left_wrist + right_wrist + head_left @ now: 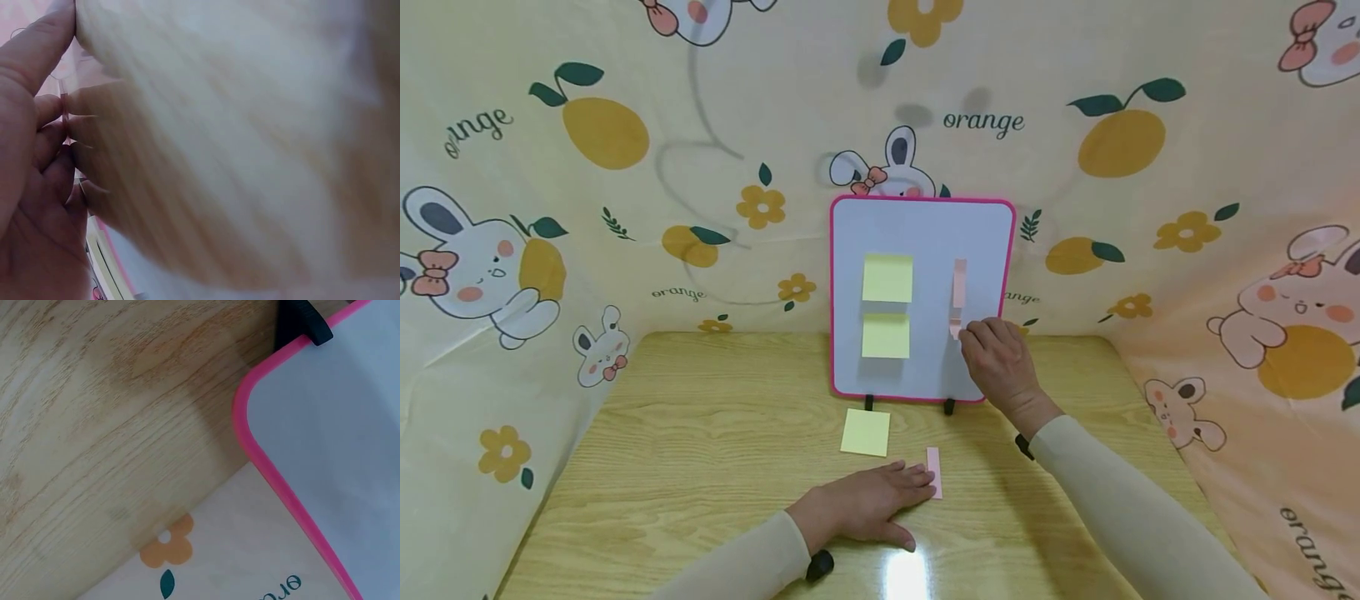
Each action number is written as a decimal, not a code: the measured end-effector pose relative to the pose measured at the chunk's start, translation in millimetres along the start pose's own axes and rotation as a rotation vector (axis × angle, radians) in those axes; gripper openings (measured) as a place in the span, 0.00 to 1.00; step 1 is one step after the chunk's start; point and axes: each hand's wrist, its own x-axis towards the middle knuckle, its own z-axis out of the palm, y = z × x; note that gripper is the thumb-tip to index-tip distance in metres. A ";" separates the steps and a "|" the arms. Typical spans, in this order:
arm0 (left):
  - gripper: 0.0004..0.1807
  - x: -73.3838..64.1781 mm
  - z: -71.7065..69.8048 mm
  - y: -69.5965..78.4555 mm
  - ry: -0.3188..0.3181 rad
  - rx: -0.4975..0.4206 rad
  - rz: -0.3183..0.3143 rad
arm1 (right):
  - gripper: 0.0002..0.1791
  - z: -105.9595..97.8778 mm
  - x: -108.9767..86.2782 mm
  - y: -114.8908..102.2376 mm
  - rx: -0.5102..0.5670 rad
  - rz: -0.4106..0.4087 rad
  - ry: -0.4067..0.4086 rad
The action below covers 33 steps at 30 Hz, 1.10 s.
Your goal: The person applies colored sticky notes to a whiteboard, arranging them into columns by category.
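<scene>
A small whiteboard [932, 242] with a pink frame stands upright on the table. My right hand [997, 360], fingers curled, pinches the lower end of a short pink sticky strip [955, 327] against the board's right part. Just above it another pink sticky strip [959, 283] is stuck upright. Two yellow sticky notes, an upper yellow note [888, 277] and a lower yellow note [886, 336], are on the board's left part. Palm down on the table, my left hand [871, 504] has its fingertips over the edge of a loose pink strip [934, 467].
A yellow sticky note [865, 432] lies on the wooden table [722, 425] in front of the board. Black feet [949, 407] hold up the board's lower edge. Behind and at both sides hangs a patterned cloth [820, 83] with rabbits and oranges.
</scene>
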 end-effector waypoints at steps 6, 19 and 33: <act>0.45 -0.6 -1.0 0.3 0.005 -0.001 0.003 | 0.04 0.3 -2.6 -1.6 -0.001 0.015 -0.058; 0.45 -1.0 -1.7 1.3 -0.002 0.002 -0.003 | 0.07 11.1 -15.1 -2.3 0.001 0.039 -0.104; 0.44 -0.2 1.4 -0.9 0.008 0.012 0.011 | 0.14 12.8 -22.2 -4.4 -0.022 0.069 -0.207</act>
